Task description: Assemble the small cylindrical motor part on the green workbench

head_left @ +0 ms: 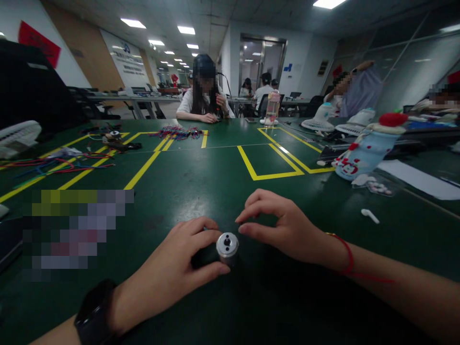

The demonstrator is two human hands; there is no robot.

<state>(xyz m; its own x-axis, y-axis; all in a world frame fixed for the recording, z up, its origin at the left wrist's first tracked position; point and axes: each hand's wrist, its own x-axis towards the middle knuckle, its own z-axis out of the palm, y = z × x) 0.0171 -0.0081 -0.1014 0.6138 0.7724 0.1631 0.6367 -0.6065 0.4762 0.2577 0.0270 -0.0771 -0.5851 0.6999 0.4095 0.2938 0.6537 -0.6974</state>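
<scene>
Small metal cylinder (227,247): it sits near the near edge of the green bench (223,167), and your left hand (179,268) pinches it between thumb and fingers. Your right hand (283,225) hovers just beside it, fingers curled and holding nothing.

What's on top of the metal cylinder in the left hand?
The metal cylinder shows a flat silver top with a small dark center hole. The left hand wraps its side, hiding the dark part behind; the right hand hovers close, not covering it.
</scene>
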